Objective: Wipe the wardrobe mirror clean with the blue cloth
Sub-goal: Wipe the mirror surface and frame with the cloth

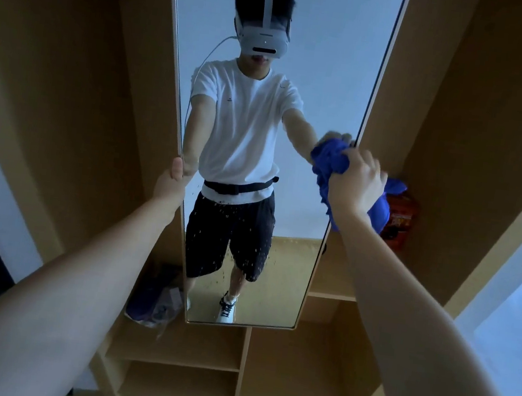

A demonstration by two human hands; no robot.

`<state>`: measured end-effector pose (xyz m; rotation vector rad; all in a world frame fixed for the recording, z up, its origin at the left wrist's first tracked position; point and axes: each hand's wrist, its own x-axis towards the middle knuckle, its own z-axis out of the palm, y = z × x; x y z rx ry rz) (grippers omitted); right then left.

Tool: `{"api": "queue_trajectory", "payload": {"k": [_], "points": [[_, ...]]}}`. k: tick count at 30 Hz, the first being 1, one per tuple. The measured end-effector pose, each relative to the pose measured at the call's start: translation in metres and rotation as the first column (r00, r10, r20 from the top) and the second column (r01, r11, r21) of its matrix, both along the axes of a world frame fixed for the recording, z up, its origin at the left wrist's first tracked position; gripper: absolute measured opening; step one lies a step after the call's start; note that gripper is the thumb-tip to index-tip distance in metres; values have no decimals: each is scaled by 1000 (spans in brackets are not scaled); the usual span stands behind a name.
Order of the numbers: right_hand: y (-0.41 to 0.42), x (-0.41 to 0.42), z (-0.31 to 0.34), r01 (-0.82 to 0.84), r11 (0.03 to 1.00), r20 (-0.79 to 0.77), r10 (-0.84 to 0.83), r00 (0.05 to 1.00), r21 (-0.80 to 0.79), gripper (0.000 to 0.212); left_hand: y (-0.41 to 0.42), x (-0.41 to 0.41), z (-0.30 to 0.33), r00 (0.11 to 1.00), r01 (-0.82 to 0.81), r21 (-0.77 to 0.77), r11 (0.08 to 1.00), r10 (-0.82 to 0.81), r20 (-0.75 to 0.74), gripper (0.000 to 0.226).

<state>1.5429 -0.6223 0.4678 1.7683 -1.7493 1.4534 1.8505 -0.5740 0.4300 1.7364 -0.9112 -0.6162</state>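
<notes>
A tall narrow mirror (327,74) stands in the middle of an open wooden wardrobe and reflects me. Water droplets speckle its lower half. My left hand (171,182) grips the mirror's left edge at about mid height, thumb on the front. My right hand (357,180) is closed on a bunched blue cloth (328,160) and presses it against the glass near the right edge. Part of the cloth hangs down behind my wrist.
Wooden wardrobe walls (69,92) rise on both sides. A red and orange packet (398,219) sits on the shelf right of the mirror. A purple and grey bag (156,300) lies on the lower left shelf. Open cubbies (189,343) sit below the mirror.
</notes>
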Motion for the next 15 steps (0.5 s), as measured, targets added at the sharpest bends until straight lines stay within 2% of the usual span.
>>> {"api": "queue_trajectory", "payload": {"k": [3,4,6,10,13,15], "points": [[11,-5,-30,-9,979,23,5,1000,202,31,1,-1,1,1000,-4,10,1000,4,-30,70],[13,-7,-29,-14,975,34,7,999,224,31,2,-1,1,999,-5,8,1000,5,-35,70],[14,-10,-11,-21,988,39,15,999,152,28,1,0,0,999,0,-10,1000,-1,-34,70],[8,-5,63,-1,993,63,9,998,-120,30,4,-3,0,1000,8,-12,1000,-8,0,69],[-7,-1,90,16,991,112,-1,994,-134,33,5,-3,2,1000,-1,-18,1000,1,-6,69],[-11,1,65,12,991,105,2,995,-131,28,5,-2,0,1000,-2,-15,1000,2,2,68]]}}
